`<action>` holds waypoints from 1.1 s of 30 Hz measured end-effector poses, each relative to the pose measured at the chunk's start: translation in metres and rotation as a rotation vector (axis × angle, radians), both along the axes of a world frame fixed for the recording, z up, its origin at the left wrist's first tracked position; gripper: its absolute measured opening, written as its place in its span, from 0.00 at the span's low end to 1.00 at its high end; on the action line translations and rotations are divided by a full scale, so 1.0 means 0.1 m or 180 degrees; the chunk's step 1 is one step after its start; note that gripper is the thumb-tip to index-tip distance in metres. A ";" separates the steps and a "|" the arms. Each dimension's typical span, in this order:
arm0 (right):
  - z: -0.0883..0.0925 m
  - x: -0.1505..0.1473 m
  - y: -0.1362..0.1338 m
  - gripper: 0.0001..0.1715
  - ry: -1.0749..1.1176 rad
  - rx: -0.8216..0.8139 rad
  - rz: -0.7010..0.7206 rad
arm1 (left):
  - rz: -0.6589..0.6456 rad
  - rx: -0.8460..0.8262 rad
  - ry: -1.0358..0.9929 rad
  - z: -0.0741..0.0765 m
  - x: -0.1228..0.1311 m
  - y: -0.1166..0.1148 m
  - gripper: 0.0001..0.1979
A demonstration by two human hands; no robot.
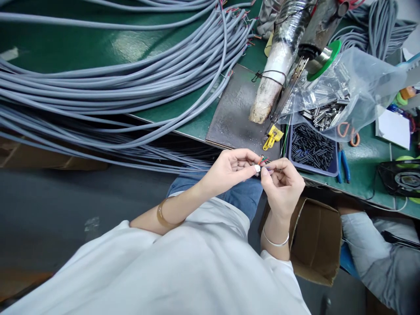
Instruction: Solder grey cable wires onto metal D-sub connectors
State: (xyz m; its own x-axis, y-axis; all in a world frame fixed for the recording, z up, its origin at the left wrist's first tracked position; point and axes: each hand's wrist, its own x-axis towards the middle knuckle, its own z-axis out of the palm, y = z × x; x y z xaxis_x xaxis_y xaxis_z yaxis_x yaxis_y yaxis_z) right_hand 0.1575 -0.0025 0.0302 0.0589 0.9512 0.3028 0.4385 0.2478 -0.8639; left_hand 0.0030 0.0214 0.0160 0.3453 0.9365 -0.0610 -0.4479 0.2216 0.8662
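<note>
My left hand (234, 169) is closed in a pinch, thumb against forefinger. Thin coloured wires (264, 159), orange, green and red among them, stick out at its fingertips. My right hand (284, 181) meets it there, its thumb and forefinger pinched at the same wires. A small whitish bit shows by the left thumb tip, too small to name. Both hands are in front of the table edge, above my lap. Just beyond them lies a yellow clip (273, 137) on a dark board (229, 116).
Grey cables (157, 83) with stripped ends sprawl over the left. A wrapped white roll (271, 83) and a solder spool (323, 61) stand behind. A blue tray (328, 172) of black tubes, a bag (370, 87) of metal parts and pliers (343, 166) lie right. Another person's arm (364, 236) is lower right.
</note>
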 end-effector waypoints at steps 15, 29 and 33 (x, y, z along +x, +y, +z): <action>0.02 0.10 -0.05 0.20 -0.0950 0.1208 -0.0491 | 0.0372 -0.0137 0.0114 0.03 -0.01 0.07 0.17; 0.04 0.12 -0.03 0.09 0.0275 0.1816 -0.1270 | 0.0462 -0.0070 -0.0027 -0.03 0.00 0.08 0.14; -0.01 0.09 -0.04 0.13 0.0072 0.1651 -0.1206 | 0.0213 -0.0173 -0.0240 -0.03 -0.03 0.10 0.15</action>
State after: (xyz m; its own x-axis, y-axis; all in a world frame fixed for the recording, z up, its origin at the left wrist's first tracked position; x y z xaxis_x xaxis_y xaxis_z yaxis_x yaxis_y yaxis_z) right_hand 0.1663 -0.0066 0.0292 0.3739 0.5935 0.7127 0.5608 0.4674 -0.6834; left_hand 0.0005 0.0316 0.0134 0.2875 0.9537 -0.0884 -0.5267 0.2345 0.8171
